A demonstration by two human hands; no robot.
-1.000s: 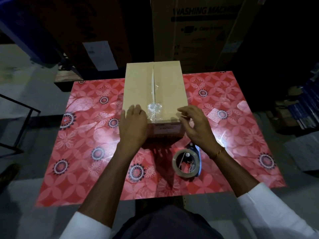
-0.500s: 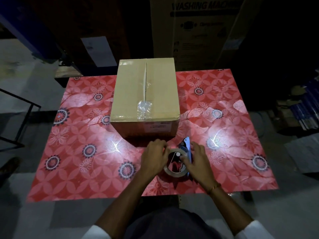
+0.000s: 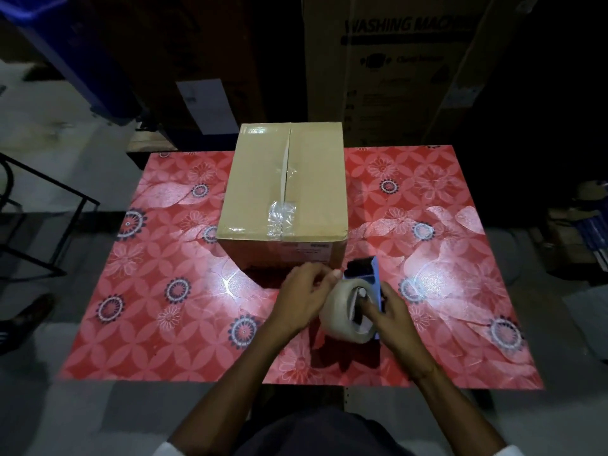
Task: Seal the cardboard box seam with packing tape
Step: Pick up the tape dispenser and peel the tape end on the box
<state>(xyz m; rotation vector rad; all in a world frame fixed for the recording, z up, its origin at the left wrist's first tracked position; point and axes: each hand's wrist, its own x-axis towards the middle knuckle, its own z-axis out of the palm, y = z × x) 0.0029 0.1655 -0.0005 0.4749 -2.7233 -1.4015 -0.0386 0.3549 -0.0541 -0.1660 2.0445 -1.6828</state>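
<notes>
A brown cardboard box [image 3: 256,185] stands on the red flowered table [image 3: 171,291], its top flaps meeting in a lengthwise seam [image 3: 285,172]. A crumpled patch of clear tape [image 3: 281,218] covers the seam's near end; the rest of the seam gapes slightly. In front of the box, a roll of clear tape in a blue dispenser [image 3: 353,307] is held above the table. My right hand [image 3: 385,311] grips the dispenser from the right, fingers through the roll's core. My left hand [image 3: 302,297] pinches at the roll's upper left edge.
A large carton printed "WASHING MACHINE" [image 3: 408,67] stands behind the table. A black metal frame [image 3: 42,225] is on the floor to the left, and stacked items [image 3: 585,232] lie at the right. A shoe [image 3: 29,314] shows at the lower left.
Both hands left the box's near edge, dropped to the tape dispenser lying on the table, and have now lifted it upright, with the left fingers at the roll's edge.
</notes>
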